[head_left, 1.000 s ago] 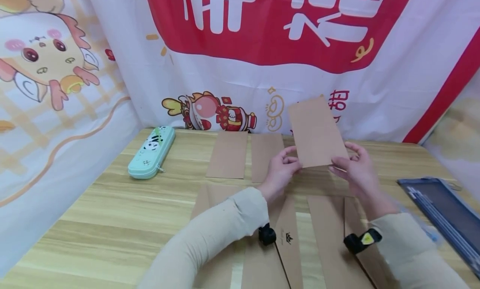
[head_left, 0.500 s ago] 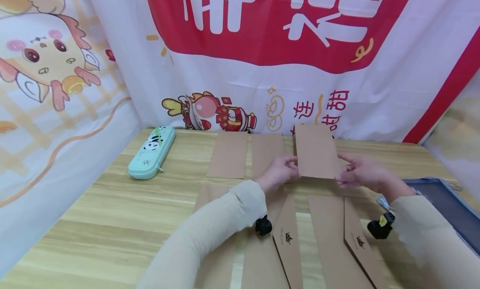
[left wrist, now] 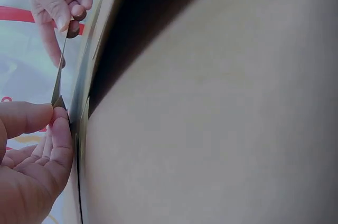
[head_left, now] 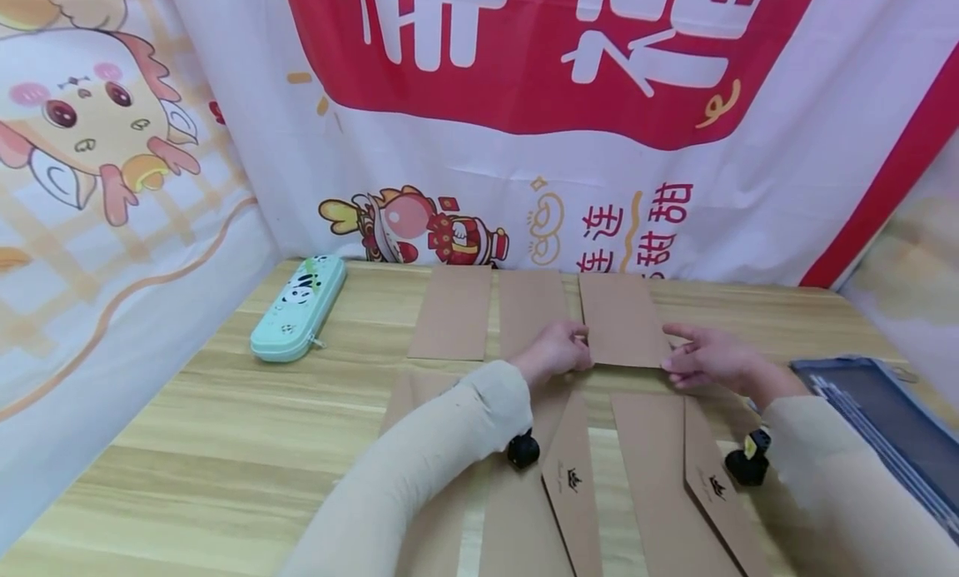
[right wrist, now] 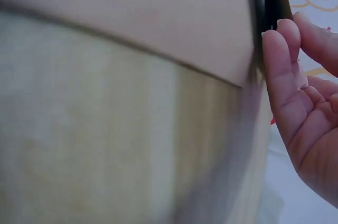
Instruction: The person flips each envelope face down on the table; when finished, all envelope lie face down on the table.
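The kraft card (head_left: 620,320) has sunk to the far edge of the table (head_left: 172,452). Kraft envelopes (head_left: 659,469) lie toward the near edge; beyond them, left hand (head_left: 556,350) and right hand (head_left: 710,356) pinch the card's near corners, and matching cards (head_left: 451,315) line the far edge.

Brown card (head_left: 623,320) lowered (nearly flat), red lettering (head_left: 672,202) uncovered, hands (head_left: 556,352) (head_left: 710,359) lower

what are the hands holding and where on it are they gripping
The rightmost brown paper piece in the far row: the left hand pinches it at the near left corner, the right hand at the near right corner.
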Tool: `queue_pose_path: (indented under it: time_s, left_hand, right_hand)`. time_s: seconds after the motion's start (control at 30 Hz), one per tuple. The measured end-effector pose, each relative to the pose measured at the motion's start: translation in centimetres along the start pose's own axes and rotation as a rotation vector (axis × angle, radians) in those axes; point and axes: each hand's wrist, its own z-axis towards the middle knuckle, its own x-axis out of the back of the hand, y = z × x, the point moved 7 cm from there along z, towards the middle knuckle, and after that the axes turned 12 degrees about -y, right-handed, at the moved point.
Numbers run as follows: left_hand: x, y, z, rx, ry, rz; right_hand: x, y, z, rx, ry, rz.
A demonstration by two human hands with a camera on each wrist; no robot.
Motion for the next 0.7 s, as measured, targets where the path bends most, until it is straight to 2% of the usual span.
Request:
queue_pose_path:
  time_s: [0.37,0.57,0.7]
  left_hand:
    - [0.1,0.0,0.0,0.020,0.019,-0.003]
    - [0.7,0.1,-0.4,0.040,0.056,0.076]
    - [1.1,0.6,-0.9,0.023,0.055,0.131]
  right_hand:
    - [0.2,0.6,0.1,-0.019,0.052,-0.037]
    - [0.3,0.7,-0.1,-0.066,0.108,-0.073]
    - [0.3,0.4,-0.3,-0.037,0.125,-0.066]
